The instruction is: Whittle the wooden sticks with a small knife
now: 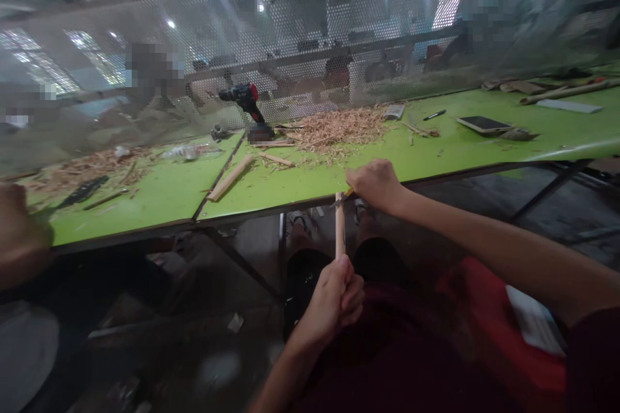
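My left hand [334, 297] is wrapped round the lower end of a pale wooden stick [340, 226], which points away from me toward the table edge. Closed in a fist, my right hand [375, 187] grips a small knife [347, 194] with a yellowish handle, mostly hidden by the fingers. Its blade lies across the far end of the stick. Just beyond my hands is the green table [271, 190], where a heap of wood shavings [334, 129] lies. Left of the stick, a flat piece of wood [231, 178] rests near the table's front edge.
A cordless drill [249, 108] stands at the back before a perforated screen [290, 45]. Rightward lie a black pen [434, 115], a phone [483, 124] and a bamboo pole [564, 91]. Another person's hand [22, 232] is at the far left, near more shavings [92, 168].
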Tool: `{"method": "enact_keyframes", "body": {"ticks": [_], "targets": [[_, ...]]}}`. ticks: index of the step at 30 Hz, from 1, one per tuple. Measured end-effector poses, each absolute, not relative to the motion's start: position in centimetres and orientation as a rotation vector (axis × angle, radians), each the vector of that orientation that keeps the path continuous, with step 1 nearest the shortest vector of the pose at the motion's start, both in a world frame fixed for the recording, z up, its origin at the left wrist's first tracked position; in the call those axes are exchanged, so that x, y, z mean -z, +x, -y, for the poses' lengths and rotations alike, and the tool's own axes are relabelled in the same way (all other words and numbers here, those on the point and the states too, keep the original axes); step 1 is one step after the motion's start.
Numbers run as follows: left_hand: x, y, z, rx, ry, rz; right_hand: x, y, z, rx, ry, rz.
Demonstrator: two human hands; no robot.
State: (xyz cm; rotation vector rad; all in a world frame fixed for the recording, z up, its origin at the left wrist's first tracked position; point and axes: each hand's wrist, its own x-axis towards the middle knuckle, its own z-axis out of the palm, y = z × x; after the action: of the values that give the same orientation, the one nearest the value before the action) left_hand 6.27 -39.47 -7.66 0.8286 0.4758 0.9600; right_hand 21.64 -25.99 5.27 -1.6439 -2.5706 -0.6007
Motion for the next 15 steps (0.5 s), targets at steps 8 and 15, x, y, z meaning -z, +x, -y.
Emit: {"method": "enact_keyframes", "body": {"ticks": [8,15], "targets": [[6.8,6.0,39.5,-0.947,0.778,-0.502,-6.5,21.7,25.0,0.586,-1.600,2.613],[5.4,5.6,40.7,-0.983,0.790,-0.413,-10.6,20.5,22.4,0.550,-1.660,2.378]]}}
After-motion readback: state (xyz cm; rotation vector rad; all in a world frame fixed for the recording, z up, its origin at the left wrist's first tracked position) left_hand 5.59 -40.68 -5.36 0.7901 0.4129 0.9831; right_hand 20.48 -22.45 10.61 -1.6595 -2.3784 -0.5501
